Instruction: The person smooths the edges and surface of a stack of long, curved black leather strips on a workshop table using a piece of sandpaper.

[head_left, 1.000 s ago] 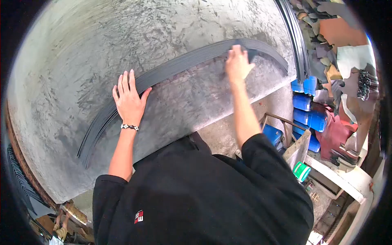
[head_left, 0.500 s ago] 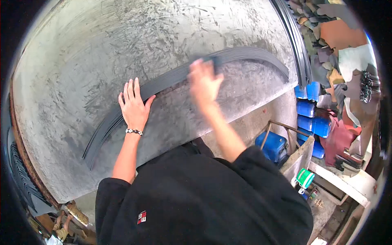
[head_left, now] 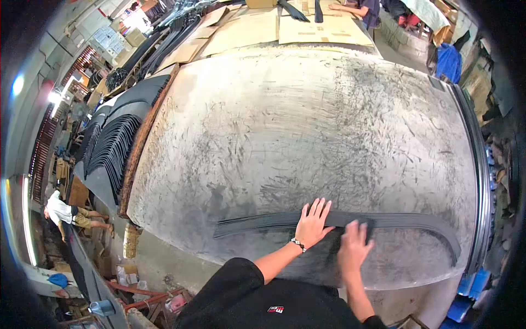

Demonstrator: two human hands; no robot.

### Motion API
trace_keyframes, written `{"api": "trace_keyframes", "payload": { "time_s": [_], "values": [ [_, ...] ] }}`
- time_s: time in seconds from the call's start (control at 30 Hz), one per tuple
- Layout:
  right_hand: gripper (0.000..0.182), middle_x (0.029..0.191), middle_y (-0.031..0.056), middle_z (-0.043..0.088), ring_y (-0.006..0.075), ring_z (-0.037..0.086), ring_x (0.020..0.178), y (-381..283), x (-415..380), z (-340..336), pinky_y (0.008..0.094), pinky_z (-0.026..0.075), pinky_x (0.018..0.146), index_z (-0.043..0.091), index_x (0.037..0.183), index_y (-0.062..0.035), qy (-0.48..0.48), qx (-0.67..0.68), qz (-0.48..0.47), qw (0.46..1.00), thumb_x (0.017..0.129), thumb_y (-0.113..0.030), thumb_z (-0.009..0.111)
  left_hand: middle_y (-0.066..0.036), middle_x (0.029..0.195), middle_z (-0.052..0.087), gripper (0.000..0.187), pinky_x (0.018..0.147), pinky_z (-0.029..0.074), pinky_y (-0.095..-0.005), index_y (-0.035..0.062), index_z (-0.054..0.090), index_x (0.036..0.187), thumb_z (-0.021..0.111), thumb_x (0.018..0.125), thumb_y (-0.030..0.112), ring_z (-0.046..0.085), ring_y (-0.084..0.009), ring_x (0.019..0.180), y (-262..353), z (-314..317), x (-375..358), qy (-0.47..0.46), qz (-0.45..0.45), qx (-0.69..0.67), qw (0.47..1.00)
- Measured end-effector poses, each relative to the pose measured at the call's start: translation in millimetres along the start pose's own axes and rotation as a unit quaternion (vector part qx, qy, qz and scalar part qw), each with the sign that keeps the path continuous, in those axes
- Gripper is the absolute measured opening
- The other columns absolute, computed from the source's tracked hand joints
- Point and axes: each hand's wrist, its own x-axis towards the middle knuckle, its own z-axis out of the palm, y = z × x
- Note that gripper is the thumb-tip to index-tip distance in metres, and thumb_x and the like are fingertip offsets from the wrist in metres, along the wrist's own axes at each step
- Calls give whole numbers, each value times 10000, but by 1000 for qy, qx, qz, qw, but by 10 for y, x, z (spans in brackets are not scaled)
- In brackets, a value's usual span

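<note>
A long curved bundle of thin dark strips lies on the grey, scuffed table, near its front edge. My left hand, with a beaded bracelet at the wrist, rests flat on the middle of the bundle, fingers apart. Just right of it, my right hand is smeared by motion at the bundle's lower edge. A dark, blurred patch shows by its fingertips; whether the hand holds it cannot be made out.
Dark curved pieces are stacked beyond the table's left edge. Long dark strips line the right edge. Cardboard sheets cover the far end, near a person's arm. Another person is at the far left.
The view has turned up and left, showing the far end of the table and the room. My right hand is now closer to my left hand, which still rests on the bundle.
</note>
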Motion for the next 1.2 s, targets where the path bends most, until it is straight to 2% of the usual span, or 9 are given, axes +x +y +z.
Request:
{"api": "trace_keyframes", "payload": {
  "time_s": [0.1, 0.27, 0.43, 0.53, 0.73, 0.83, 0.9, 1.1, 1.2],
  "values": [
    [421, 1574, 98, 634, 366, 509, 1524, 791, 129, -61, 714, 320, 1183, 676, 1465, -131, 63, 79, -47, 994, 1072, -269, 611, -165, 1656, 481, 956, 1235, 361, -551, 68, 399, 1673, 704, 969, 639, 434, -333, 1540, -59, 9, 13, -11, 11, 17, 1000],
    [526, 1630, 85, 585, 303, 485, 1555, 2163, 700, -240, 696, 290, 1210, 579, 1566, -122, 51, -24, 351, 935, 1072, -301, 618, -162, 1673, 467, 971, 1244, 361, -540, 76, 371, 1691, 691, 972, 645, 428, -325, 1551, -58, 20, -1, 6, 1, -1, 1000],
    [539, 1653, 39, 566, 312, 496, 1548, 41, 47, 200, 681, 314, 1206, 582, 1570, -150, 53, -12, -14, 998, 1063, -327, 632, -167, 1666, 471, 968, 1241, 366, -543, 65, 375, 1684, 703, 969, 630, 432, -327, 1545, -38, 7, -24, -10, 4, 25, 1000],
    [504, 1665, 51, 551, 310, 504, 1540, 689, 64, 279, 689, 319, 1201, 587, 1570, -188, 55, -4, -60, 997, 1078, -293, 610, -169, 1653, 486, 984, 1234, 365, -546, 57, 408, 1664, 765, 922, 595, 438, -334, 1539, -63, -7, 19, 9, 8, 11, 1000],
    [428, 1509, 97, 648, 166, 588, 1405, 1512, 572, -560, 302, 523, 1098, 572, 1524, -64, -27, 18, 270, 962, 1108, -159, 547, -168, 1553, 557, 891, 1179, 382, -564, 60, 527, 1544, 818, 854, 542, 473, -364, 1479, 14, -298, 94, 20, -4, -35, 999],
    [540, 1605, 111, 574, 326, 518, 1503, -10, 205, -132, 673, 363, 1192, 595, 1526, -125, 65, -32, 47, 996, 1070, -413, 606, -162, 1595, 524, 917, 1222, 341, -564, 71, 482, 1589, 837, 852, 485, 439, -353, 1516, -14, -138, 106, -9, -10, -19, 1000],
    [478, 1599, 73, 598, 338, 529, 1492, -447, -92, 195, 695, 376, 1156, 658, 1478, -158, 65, 75, -93, 991, 1020, -296, 676, -162, 1688, 446, 1020, 1280, 285, -574, 92, 399, 1673, 868, 815, 386, 386, -338, 1575, -115, -3, 77, -38, 10, 15, 999],
    [488, 1635, 89, 554, 319, 454, 1542, 1987, 623, -161, 690, 371, 1166, 629, 1499, -128, 35, -83, 217, 972, 1034, -275, 639, -148, 1775, 324, 1082, 1322, 203, -609, 196, 306, 1742, 692, 898, 753, 285, -354, 1642, -433, -141, -87, -22, -16, 74, 997],
    [507, 1659, 99, 518, 344, 381, 1586, 1405, 654, -13, 722, 347, 1178, 614, 1506, -119, 75, -104, 206, 970, 1026, -283, 631, -150, 1749, 370, 1027, 1308, 218, -621, 178, 306, 1738, 677, 943, 712, 331, -352, 1619, -457, -33, -118, 4, -29, 66, 997]
  ]
}}
